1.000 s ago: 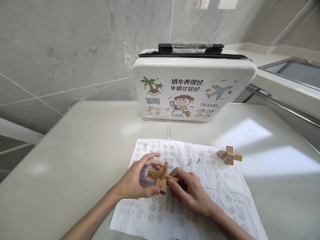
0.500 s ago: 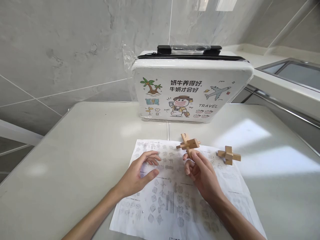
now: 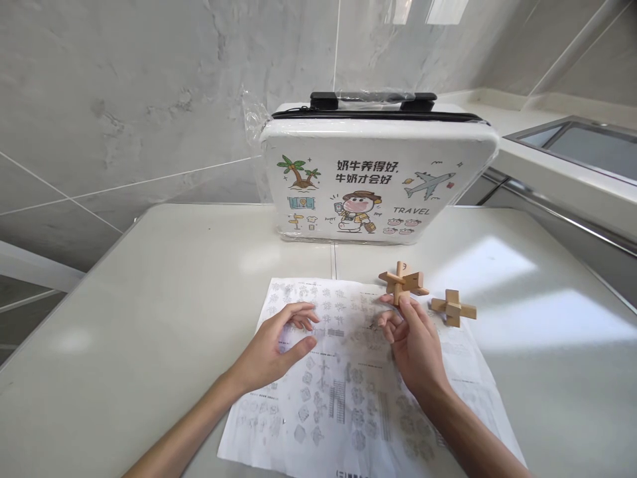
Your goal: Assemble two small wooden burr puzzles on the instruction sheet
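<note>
My right hand point(image 3: 412, 342) pinches a wooden cross-shaped puzzle point(image 3: 402, 282) by its lower end and holds it at the far edge of the printed instruction sheet point(image 3: 348, 392). A second wooden cross puzzle point(image 3: 452, 309) lies on the table just to the right of it, apart from my fingers. My left hand point(image 3: 279, 345) rests over the left part of the sheet with fingers loosely curled and apart, holding nothing.
A white suitcase-shaped case point(image 3: 378, 176) with cartoon prints and a black handle stands at the back of the white table point(image 3: 149, 299). A grey tiled wall is behind it. A ledge and window frame point(image 3: 572, 146) run along the right.
Both hands held the puzzle over the sheet a second ago. My left hand let go, and my right hand carried the puzzle forward and right, close to the second puzzle.
</note>
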The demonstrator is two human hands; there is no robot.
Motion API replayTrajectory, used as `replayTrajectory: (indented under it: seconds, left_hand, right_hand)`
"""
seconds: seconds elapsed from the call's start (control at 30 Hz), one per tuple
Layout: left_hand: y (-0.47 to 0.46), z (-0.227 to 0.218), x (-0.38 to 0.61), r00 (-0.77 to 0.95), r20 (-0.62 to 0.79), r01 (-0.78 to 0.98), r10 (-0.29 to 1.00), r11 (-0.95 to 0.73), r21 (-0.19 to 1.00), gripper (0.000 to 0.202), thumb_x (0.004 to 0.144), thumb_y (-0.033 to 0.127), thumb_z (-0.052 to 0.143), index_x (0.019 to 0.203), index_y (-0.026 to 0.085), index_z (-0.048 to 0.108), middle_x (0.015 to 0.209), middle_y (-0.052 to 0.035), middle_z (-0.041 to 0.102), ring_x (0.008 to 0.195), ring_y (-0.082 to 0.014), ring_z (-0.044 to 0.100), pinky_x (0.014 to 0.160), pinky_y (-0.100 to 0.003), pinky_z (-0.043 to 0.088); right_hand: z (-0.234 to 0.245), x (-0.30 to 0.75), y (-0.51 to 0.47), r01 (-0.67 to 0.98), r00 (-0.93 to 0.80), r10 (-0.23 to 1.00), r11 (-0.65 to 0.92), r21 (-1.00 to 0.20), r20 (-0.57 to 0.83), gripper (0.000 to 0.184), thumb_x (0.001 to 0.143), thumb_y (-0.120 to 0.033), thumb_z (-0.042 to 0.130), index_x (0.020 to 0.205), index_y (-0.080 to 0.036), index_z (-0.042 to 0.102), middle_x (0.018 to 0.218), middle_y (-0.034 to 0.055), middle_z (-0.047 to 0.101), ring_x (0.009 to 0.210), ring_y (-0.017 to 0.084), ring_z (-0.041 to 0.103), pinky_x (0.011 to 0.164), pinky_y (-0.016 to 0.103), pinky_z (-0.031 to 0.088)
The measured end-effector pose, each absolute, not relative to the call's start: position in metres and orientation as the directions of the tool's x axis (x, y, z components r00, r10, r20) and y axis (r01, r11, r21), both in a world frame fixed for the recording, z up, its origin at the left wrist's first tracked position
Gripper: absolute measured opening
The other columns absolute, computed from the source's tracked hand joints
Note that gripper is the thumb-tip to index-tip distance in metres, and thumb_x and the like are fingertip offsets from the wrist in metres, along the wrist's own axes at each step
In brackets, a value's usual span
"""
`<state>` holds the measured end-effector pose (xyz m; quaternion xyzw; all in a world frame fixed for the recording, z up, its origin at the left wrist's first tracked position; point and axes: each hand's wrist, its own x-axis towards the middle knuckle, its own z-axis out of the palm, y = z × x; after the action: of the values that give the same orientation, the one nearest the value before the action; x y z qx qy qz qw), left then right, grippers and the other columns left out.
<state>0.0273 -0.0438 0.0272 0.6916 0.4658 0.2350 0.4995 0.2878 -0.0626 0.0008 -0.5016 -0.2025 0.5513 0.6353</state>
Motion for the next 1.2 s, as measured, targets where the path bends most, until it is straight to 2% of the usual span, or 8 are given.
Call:
replayTrajectory:
  seconds: [0.37, 0.67, 0.93, 1.2]
  left_hand:
    - [-0.043, 0.027, 0.027, 0.462, -0.147, 0.420, 0.874, -0.069, 0.905, 0.045, 0.098, 0.047, 0.064, 0.138, 0.029, 0.056, 0.131, -0.0093, 0.068, 0.119, -0.0252, 0.064, 0.096, -0.039, 0.057]
    - [-0.042, 0.025, 0.027, 0.469, -0.122, 0.434, 0.875, -0.108, 0.894, 0.043, 0.098, 0.046, 0.064, 0.136, 0.027, 0.057, 0.127, -0.0082, 0.069, 0.116, -0.0234, 0.065, 0.105, -0.041, 0.052]
    - [-0.042, 0.024, 0.027, 0.464, -0.121, 0.443, 0.878, -0.111, 0.890, 0.043, 0.099, 0.046, 0.063, 0.136, 0.026, 0.058, 0.123, -0.0089, 0.071, 0.114, -0.0233, 0.065, 0.104, -0.041, 0.051]
    - [-0.042, 0.022, 0.026, 0.466, -0.118, 0.443, 0.877, -0.116, 0.889, 0.042, 0.098, 0.045, 0.064, 0.136, 0.027, 0.058, 0.122, -0.0065, 0.071, 0.113, -0.0213, 0.066, 0.104, -0.039, 0.050]
  right_hand:
    - [0.000, 0.293, -0.061, -0.604, 0.301, 0.895, -0.089, -0.792, -0.329, 0.026, 0.088, -0.046, 0.081, 0.093, -0.023, 0.069, 0.104, 0.0012, 0.067, 0.061, 0.009, 0.054, 0.049, 0.021, 0.053]
    - [-0.001, 0.298, -0.057, -0.724, 0.264, 0.885, -0.079, -0.685, -0.382, 0.023, 0.087, -0.037, 0.082, 0.089, -0.022, 0.064, 0.091, -0.0017, 0.063, 0.056, 0.006, 0.048, 0.045, 0.017, 0.048]
    - [0.000, 0.298, -0.055, -0.781, 0.238, 0.883, -0.074, -0.620, -0.405, 0.022, 0.085, -0.030, 0.081, 0.089, -0.021, 0.061, 0.079, -0.0022, 0.060, 0.054, 0.008, 0.047, 0.044, 0.017, 0.047]
    - [0.003, 0.297, -0.056, -0.804, 0.222, 0.884, -0.073, -0.590, -0.411, 0.018, 0.087, -0.029, 0.076, 0.088, -0.021, 0.060, 0.077, -0.0024, 0.058, 0.052, 0.008, 0.047, 0.041, 0.016, 0.044]
